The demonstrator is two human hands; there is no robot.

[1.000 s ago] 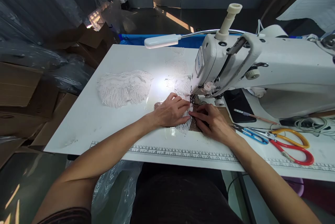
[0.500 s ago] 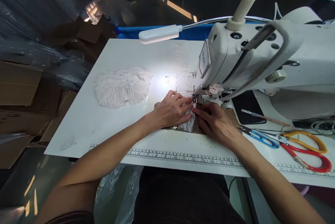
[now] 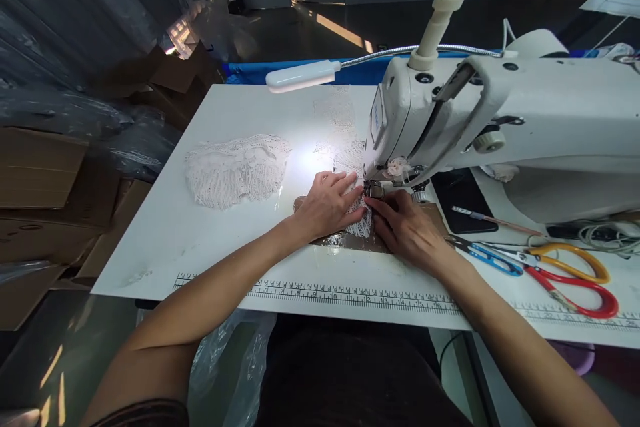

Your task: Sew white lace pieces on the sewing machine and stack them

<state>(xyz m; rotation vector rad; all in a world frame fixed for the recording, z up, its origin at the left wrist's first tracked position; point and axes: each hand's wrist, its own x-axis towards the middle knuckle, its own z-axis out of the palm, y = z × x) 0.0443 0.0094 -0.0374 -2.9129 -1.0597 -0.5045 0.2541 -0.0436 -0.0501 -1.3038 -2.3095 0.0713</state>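
Observation:
A strip of white lace (image 3: 359, 226) runs under the presser foot (image 3: 373, 188) of a white sewing machine (image 3: 400, 114). My left hand (image 3: 333, 204) lies on the lace just left of the foot, its fingers spread and pressing it flat. On the other side, my right hand (image 3: 406, 227) has thumb and index finger closed at the lace's right edge, close in front of the foot. Its remaining fingers are curled under and partly hidden. Beyond the foot, more lace (image 3: 340, 110) stretches toward the table's far edge. The needle itself is too small to make out.
A gathered pile of white lace (image 3: 237, 170) lies on the left of the white table (image 3: 160, 240). To the right are blue-handled snips (image 3: 495, 259), red-and-orange scissors (image 3: 575, 280) and a dark phone-like slab (image 3: 463, 200). A lamp (image 3: 303, 76) hangs above.
The near end of the lace has slid a little away from me, toward the presser foot. Both hands keep nearly the same places beside it. The camera view has shifted slightly.

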